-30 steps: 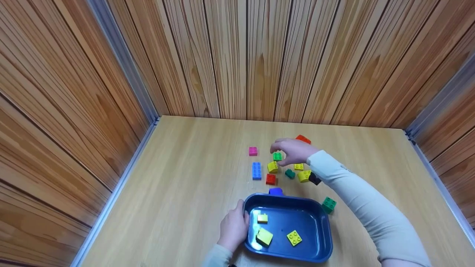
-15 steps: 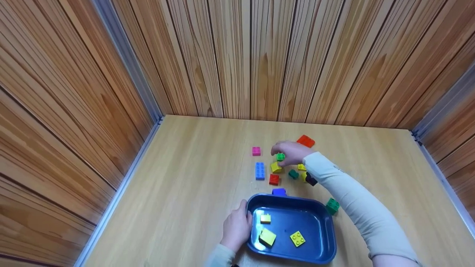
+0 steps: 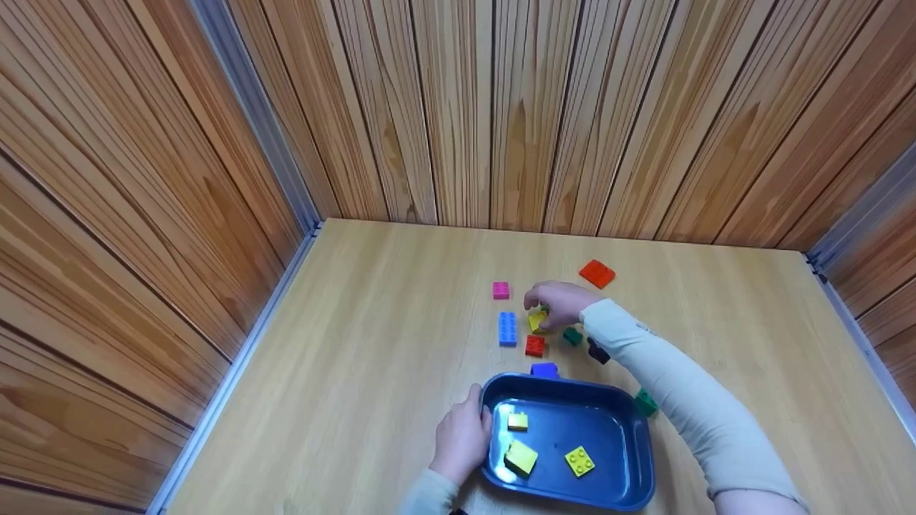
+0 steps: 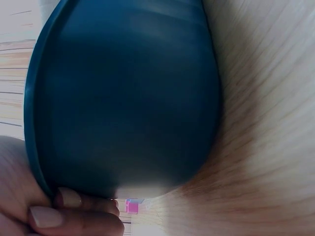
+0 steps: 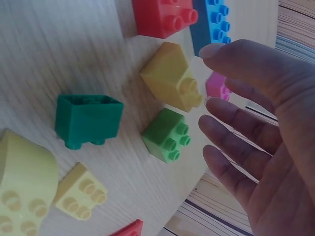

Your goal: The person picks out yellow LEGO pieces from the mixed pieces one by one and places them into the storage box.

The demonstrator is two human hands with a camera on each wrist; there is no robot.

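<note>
My left hand grips the left wall of a dark blue tray; in the left wrist view its fingers press the tray's rim. Three yellow toy bricks lie inside: a small one, a chunky one and a square one. Over the loose bricks hovers my right hand, fingers spread and holding nothing. Closest to it are a yellow slanted brick and a light green brick, the latter mostly hidden by the hand in the head view.
Around them lie pink, blue, red, dark green and black bricks. A flat red brick sits farther back. A purple-blue brick and a green brick border the tray. Wood-panelled walls enclose the table.
My right hand has shifted a little left and nearer to me, covering most of the light green brick. The left hand stays on the tray. The head view has turned slightly.
</note>
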